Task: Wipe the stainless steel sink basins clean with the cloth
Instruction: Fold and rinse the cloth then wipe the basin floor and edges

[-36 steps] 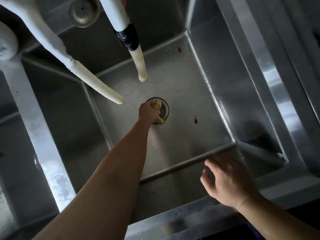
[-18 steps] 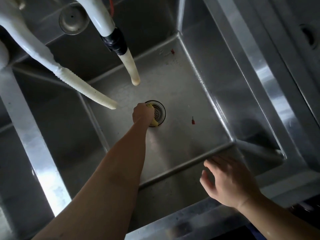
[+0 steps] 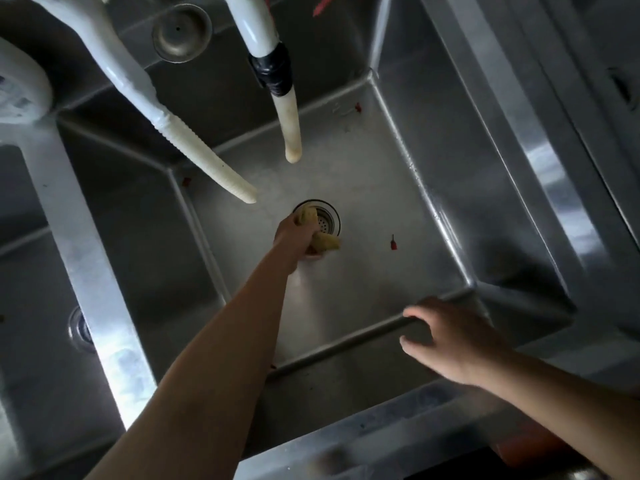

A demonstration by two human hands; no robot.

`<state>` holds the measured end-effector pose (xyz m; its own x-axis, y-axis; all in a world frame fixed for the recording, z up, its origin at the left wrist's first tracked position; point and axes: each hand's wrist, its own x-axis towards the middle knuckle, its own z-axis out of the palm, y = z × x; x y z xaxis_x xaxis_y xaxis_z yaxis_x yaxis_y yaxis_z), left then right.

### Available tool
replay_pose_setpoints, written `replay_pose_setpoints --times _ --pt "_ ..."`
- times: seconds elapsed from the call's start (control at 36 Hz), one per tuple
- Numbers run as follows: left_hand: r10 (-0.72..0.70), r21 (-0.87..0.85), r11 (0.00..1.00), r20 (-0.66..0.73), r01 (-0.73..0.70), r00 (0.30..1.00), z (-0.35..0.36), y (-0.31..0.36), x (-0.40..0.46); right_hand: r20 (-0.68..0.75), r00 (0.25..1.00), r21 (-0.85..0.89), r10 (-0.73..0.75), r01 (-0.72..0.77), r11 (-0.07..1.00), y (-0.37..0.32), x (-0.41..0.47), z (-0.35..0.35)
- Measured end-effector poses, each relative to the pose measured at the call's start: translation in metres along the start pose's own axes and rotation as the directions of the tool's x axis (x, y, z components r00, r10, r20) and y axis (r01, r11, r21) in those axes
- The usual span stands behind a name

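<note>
I look straight down into a deep stainless steel sink basin (image 3: 391, 188). My left hand (image 3: 294, 237) reaches to the bottom and grips a bunched yellow cloth (image 3: 323, 241) at the left rim of the round drain strainer (image 3: 323, 220). Part of the cloth sticks out above my fist, part below it. My right hand (image 3: 450, 337) hovers over the near side of the basin with fingers loosely spread, holding nothing.
Two white hoses (image 3: 291, 129) (image 3: 204, 157) hang into the basin above the drain. Small red scraps (image 3: 393, 244) lie on the basin floor. A second basin (image 3: 45, 341) lies left of a steel divider (image 3: 86, 271). A round metal cap (image 3: 181, 32) sits on the back wall.
My left hand has turned the cloth over the drain's left rim, so more yellow shows below the fist. The view has shifted a little; my right hand stays where it was.
</note>
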<state>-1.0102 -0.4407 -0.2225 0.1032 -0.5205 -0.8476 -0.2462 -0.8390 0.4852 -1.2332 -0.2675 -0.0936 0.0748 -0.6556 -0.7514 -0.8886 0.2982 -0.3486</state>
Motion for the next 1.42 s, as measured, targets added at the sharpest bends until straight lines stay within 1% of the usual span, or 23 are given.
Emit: replay_pose_setpoints --times 0.06,0.08,0.19,0.31,0.36,0.42,0.47,0.56,0.61,0.67,0.72,0.78,0.81,0.86,0.92,1.03,1.14,1.19,1.25,1.31,1.36,1.39,1.42 --pt "0.000 -0.001 1.000 0.033 0.000 0.999 -0.005 -0.005 -0.009 0.050 0.998 0.187 0.030 -0.039 0.982 -0.008 0.020 -0.006" --pt "0.013 -0.022 1.000 0.044 -0.012 0.999 -0.006 -0.007 -0.014 0.041 0.999 0.221 0.018 -0.027 0.975 -0.013 0.031 -0.009" --pt "0.063 -0.164 0.986 0.124 -0.043 0.990 -0.008 -0.018 -0.034 -0.023 0.996 0.275 -0.081 0.084 0.958 -0.048 0.078 -0.018" --pt "0.093 -0.317 0.949 0.286 0.003 0.954 -0.011 -0.026 -0.046 -0.025 0.996 0.323 -0.090 0.093 0.942 -0.080 0.121 -0.011" --pt "0.101 -0.360 0.932 0.355 0.036 0.929 -0.013 -0.030 -0.048 -0.038 0.996 0.430 -0.076 0.085 0.899 -0.086 0.137 -0.003" --pt "0.108 -0.365 0.931 0.353 0.031 0.929 -0.016 -0.035 -0.049 -0.050 0.997 0.553 -0.050 0.070 0.830 -0.085 0.149 0.004" --pt "0.109 -0.391 0.920 0.297 0.017 0.949 -0.019 -0.041 -0.047 -0.028 0.998 0.641 -0.048 0.054 0.766 -0.078 0.157 0.009" --pt "0.117 -0.446 0.895 0.243 0.004 0.963 -0.025 -0.046 -0.048 0.014 0.999 0.712 -0.033 0.013 0.702 -0.065 0.161 0.010" --pt "0.113 -0.433 0.901 0.226 -0.005 0.968 -0.027 -0.046 -0.050 0.008 1.000 0.696 -0.030 0.016 0.717 -0.054 0.160 0.008" --pt "0.096 -0.418 0.908 0.246 0.016 0.965 -0.026 -0.045 -0.055 -0.009 0.999 0.638 -0.049 0.043 0.769 -0.045 0.158 0.007" --pt "0.081 -0.433 0.900 0.264 0.043 0.961 -0.020 -0.042 -0.061 -0.043 0.997 0.582 -0.070 0.081 0.809 -0.042 0.154 0.006" --pt "0.068 -0.468 0.882 0.241 0.054 0.968 -0.013 -0.036 -0.069 -0.078 0.993 0.556 -0.087 0.116 0.823 -0.046 0.150 0.004" --pt "0.061 -0.498 0.865 0.225 0.061 0.972 -0.010 -0.033 -0.073 -0.075 0.993 0.579 -0.095 0.120 0.806 -0.048 0.148 0.003" --pt "0.061 -0.574 0.815 0.218 0.077 0.974 -0.006 -0.026 -0.081 -0.005 0.991 0.685 -0.135 0.102 0.722 -0.055 0.144 0.001" --pt "0.097 -0.640 0.762 0.265 0.100 0.959 -0.004 -0.020 -0.090 0.063 0.979 0.738 -0.196 0.086 0.669 -0.062 0.141 0.002" --pt "0.178 -0.699 0.703 0.353 0.132 0.919 -0.009 -0.015 -0.104 0.007 0.972 0.710 -0.236 0.162 0.685 -0.070 0.138 0.003" --pt "0.213 -0.719 0.670 0.421 0.182 0.882 -0.022 -0.017 -0.108 0.144 0.942 0.628 -0.305 0.151 0.763 -0.066 0.139 0.003" --pt "0.213 -0.750 0.626 0.431 0.216 0.877 -0.028 -0.018 -0.109 0.171 0.938 0.577 -0.301 0.153 0.802 -0.065 0.137 0.006" --pt "0.232 -0.798 0.553 0.422 0.237 0.876 -0.032 -0.019 -0.110 0.149 0.946 0.578 -0.287 0.152 0.801 -0.068 0.134 0.010" --pt "0.234 -0.819 0.522 0.407 0.239 0.883 -0.036 -0.018 -0.113 0.099 0.955 0.614 -0.280 0.163 0.772 -0.071 0.134 0.015" --pt "0.224 -0.817 0.518 0.415 0.253 0.882 -0.040 -0.017 -0.116 0.065 0.967 0.666 -0.245 0.140 0.732 -0.075 0.137 0.016" --pt "0.199 -0.798 0.552 0.406 0.240 0.892 -0.043 -0.016 -0.117 0.078 0.974 0.695 -0.213 0.100 0.712 -0.076 0.139 0.015" --pt "0.160 -0.749 0.635 0.367 0.188 0.916 -0.045 -0.016 -0.116 0.115 0.978 0.720 -0.175 0.040 0.693 -0.077 0.142 0.012"
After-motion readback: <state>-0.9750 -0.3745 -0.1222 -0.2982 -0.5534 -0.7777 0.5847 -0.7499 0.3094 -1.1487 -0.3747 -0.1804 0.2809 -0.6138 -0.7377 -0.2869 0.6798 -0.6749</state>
